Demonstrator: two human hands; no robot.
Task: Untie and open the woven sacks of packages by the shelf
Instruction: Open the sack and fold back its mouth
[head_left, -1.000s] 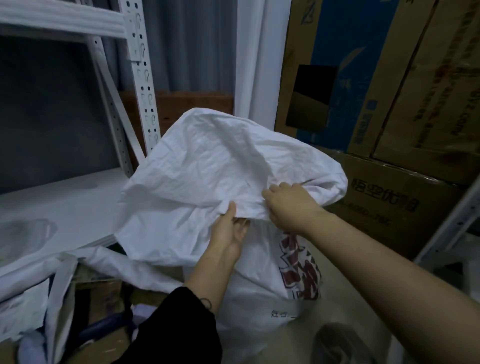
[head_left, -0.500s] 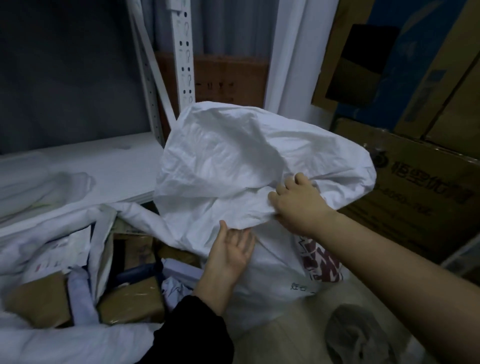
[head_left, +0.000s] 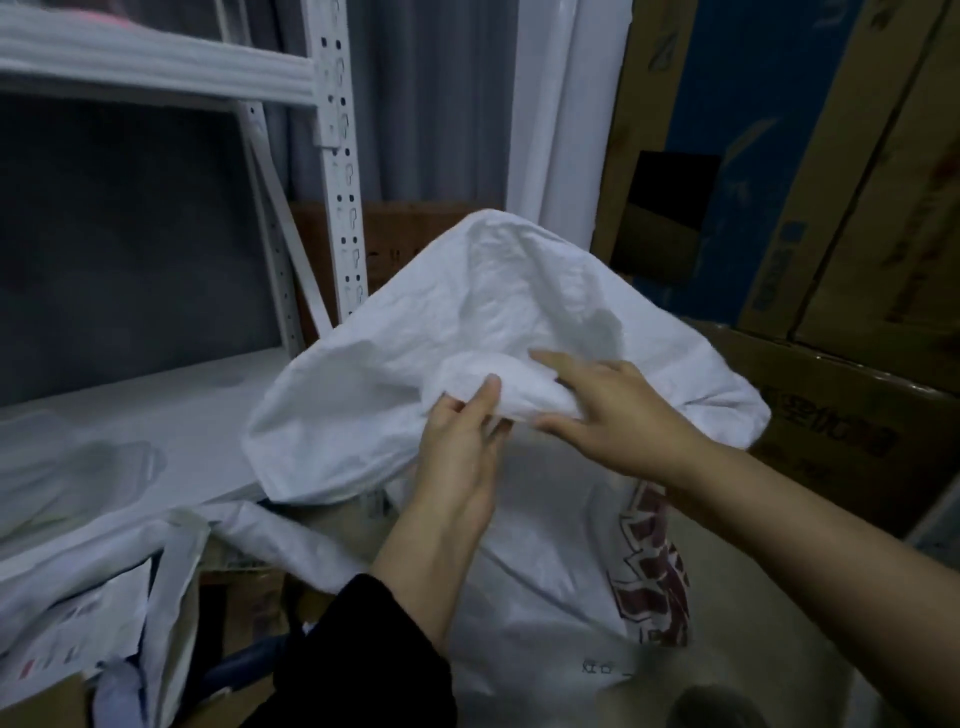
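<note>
Item: white woven sack (head_left: 457, 332), standing just right of the white metal shelf (head_left: 340, 171), its crumpled top folding over toward the shelf board; red print showing lower on its side. Left hand (head_left: 460, 447) is pinching a bunched fold of the sack's mouth between thumb and fingers. Right hand (head_left: 618, 410), fingers spread, is gripping the same fold from the other side. Cardboard boxes (head_left: 831, 208) are stacking up right of the sack. Opened sack of packages (head_left: 171, 587) is lying below the shelf board.
</note>
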